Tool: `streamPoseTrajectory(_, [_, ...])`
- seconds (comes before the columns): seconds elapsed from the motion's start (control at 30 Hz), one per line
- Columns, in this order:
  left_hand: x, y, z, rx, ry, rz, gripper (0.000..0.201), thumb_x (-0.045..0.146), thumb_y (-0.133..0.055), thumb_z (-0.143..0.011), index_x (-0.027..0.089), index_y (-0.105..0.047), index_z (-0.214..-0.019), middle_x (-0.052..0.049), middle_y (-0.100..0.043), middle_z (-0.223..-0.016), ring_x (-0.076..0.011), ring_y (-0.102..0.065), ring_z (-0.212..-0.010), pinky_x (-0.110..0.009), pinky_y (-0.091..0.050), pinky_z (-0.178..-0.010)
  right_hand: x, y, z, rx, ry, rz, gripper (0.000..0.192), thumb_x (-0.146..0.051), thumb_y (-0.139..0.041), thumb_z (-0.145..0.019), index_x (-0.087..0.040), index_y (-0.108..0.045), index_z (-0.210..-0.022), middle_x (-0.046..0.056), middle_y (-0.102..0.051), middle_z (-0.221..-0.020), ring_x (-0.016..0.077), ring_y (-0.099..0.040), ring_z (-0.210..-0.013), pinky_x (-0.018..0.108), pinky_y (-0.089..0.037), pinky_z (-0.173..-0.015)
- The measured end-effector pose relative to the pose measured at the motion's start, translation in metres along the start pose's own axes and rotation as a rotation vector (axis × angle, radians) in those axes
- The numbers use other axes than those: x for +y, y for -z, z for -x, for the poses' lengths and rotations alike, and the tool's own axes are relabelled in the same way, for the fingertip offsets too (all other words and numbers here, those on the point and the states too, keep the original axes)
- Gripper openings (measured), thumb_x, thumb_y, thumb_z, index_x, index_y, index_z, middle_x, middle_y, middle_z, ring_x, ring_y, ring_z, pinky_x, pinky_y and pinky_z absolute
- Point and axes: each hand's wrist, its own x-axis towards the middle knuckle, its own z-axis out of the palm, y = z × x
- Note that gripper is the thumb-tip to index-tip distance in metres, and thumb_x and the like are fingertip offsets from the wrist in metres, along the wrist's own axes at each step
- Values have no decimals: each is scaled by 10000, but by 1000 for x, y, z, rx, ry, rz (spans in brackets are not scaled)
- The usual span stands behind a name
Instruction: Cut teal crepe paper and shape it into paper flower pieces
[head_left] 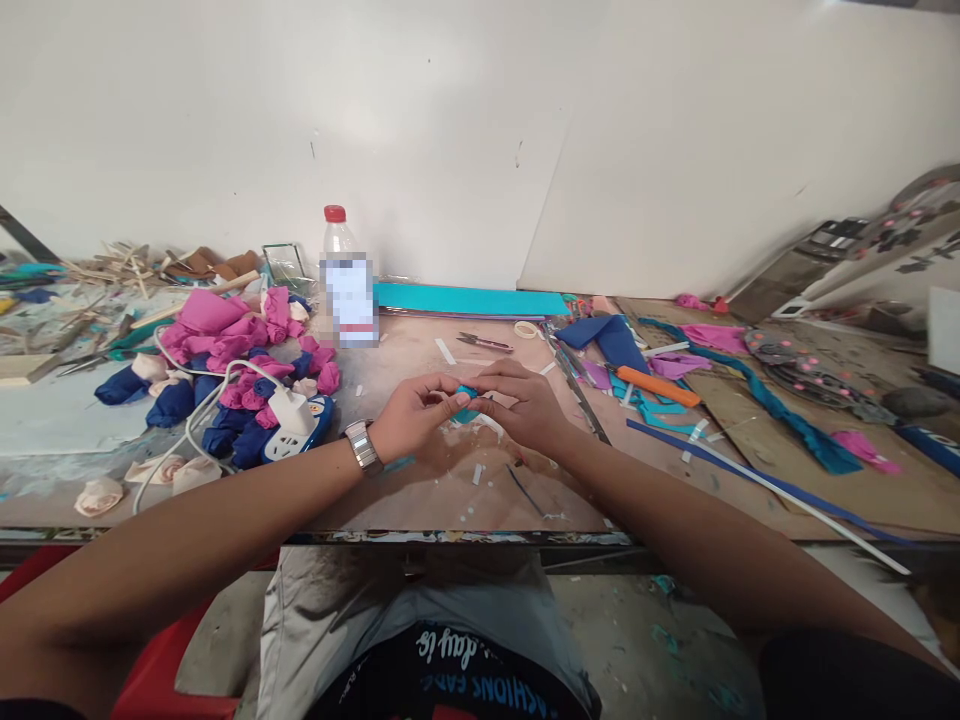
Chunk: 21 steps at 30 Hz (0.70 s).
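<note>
Here, a scuffed, pale-brown counter (420,505) littered with white scraps (478,474) stands before a smudged white wall (450,150). The left hand (416,415) and right hand (529,405) meet just above the counter, the fingers of both clamped on a small turquoise piece (466,392) between them. Crumpled pink bundles (217,330) and rounded navy bundles (171,402) heap leftward; a flat, smooth turquoise strip (472,299) lies near the wall.
</note>
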Motion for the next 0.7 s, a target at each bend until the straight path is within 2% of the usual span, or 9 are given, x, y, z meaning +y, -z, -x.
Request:
streamPoseTrajectory(0.1, [1,0,-1,25,6,40,415,536,-707,-882,132,-722,-975,-70,-718,-932,-162,-607,-812,-297,-477,-789,-2,1,1,-5,-91,15,302,-456,-752,-888,-225,-739,-1083,41,-724,-878,188,-677,-820,333,-540,-784])
streamPoseTrajectory(0.17, [2,0,-2,57,-4,54,425,551,-705,-880,135,-722,-971,-64,-717,-926,-159,-602,-815,-292,-474,-792,-3,1,2,13,-150,20,298,-472,-760,-875,-209,-714,-1008,33,-708,-852,183,-662,-794,330,-527,-773])
streamPoseTrajectory(0.27, [1,0,-3,71,-10,68,426,558,-706,-876,138,-717,-945,-57,-709,-910,-156,-594,-817,-289,-469,-802,-3,1,2,26,-163,11,255,-454,-748,-886,-208,-684,-912,29,-703,-843,179,-649,-782,324,-514,-759])
streamPoseTrajectory(0.43, [-1,0,-2,21,5,72,418,553,-666,-910,141,-706,-968,-47,-672,-901,-150,-569,-808,-286,-464,-783,-5,0,1,22,-145,-10,196,-399,-713,-917,-212,-677,-870,25,-693,-816,172,-640,-763,317,-497,-741])
streamPoseTrajectory(0.7, [2,0,-1,-59,7,22,464,588,-591,-942,139,-692,-999,-43,-631,-882,-161,-547,-801,-297,-463,-768,-9,1,1,21,-191,-37,203,-399,-721,-907,-213,-652,-867,22,-679,-823,172,-629,-772,314,-495,-744])
